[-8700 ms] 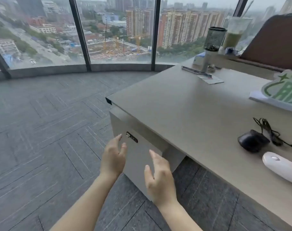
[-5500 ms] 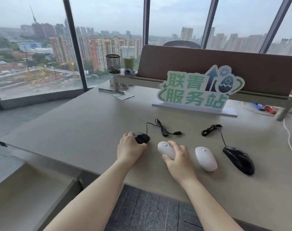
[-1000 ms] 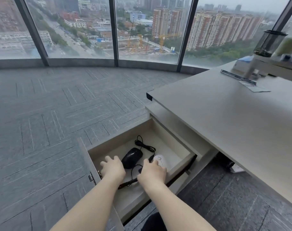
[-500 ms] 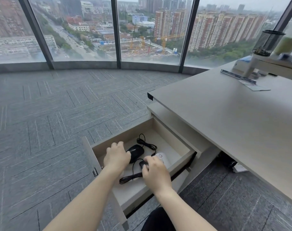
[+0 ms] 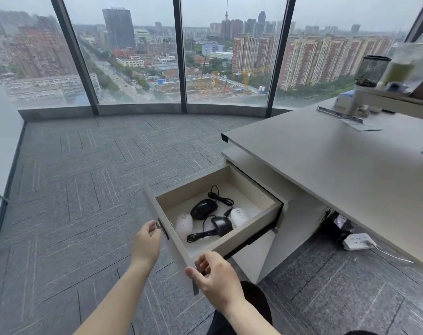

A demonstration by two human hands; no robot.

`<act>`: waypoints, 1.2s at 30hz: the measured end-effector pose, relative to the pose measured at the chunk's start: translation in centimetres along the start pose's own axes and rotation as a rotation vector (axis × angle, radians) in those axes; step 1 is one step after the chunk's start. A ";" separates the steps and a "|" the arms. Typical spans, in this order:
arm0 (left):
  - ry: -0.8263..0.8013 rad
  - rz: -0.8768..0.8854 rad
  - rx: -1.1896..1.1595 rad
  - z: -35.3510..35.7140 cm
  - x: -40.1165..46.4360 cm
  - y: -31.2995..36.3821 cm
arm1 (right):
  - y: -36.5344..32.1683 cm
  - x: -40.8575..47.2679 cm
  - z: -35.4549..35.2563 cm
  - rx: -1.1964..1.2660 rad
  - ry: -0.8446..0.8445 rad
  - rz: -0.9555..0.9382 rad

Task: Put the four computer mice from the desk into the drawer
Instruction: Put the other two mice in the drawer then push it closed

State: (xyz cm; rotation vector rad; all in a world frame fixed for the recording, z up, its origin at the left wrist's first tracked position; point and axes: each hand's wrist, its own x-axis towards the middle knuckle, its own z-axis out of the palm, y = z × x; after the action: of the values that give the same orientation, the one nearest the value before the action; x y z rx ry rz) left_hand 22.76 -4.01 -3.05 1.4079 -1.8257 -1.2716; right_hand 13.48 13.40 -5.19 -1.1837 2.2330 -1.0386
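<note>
Drawer (image 5: 229,240) stands pulled out from under the table (image 5: 326,165), its long axis running away from the person toward the cabinet, and all four mice lie inside: two black (image 5: 204,209) (image 5: 222,225) and two white (image 5: 184,224) (image 5: 239,216). Both hands sit at the drawer's front panel, so closing it looks like a push along that axis. The left hand (image 5: 146,243) has its fingers (image 5: 153,227) curled at the handle, and the right hand (image 5: 216,279) pinches the near corner with bent fingers (image 5: 200,264); neither holds a mouse.
</note>
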 end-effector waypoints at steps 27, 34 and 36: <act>-0.340 -0.248 -0.518 13.9 2.4 4.4 | 6.4 4.3 -5.9 0.204 0.286 0.443; -0.395 -0.287 -0.564 19.4 4.5 6.9 | 9.8 6.9 -9.1 0.222 0.416 0.531; -0.399 -0.300 -0.572 20.8 4.9 7.7 | 10.8 7.6 -10.0 0.211 0.433 0.547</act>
State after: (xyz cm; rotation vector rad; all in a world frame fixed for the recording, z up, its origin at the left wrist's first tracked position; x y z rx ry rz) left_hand 0.53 -0.69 -5.97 1.1808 -1.3179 -2.1458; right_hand -2.85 15.22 -7.11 -0.2353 2.4688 -1.3277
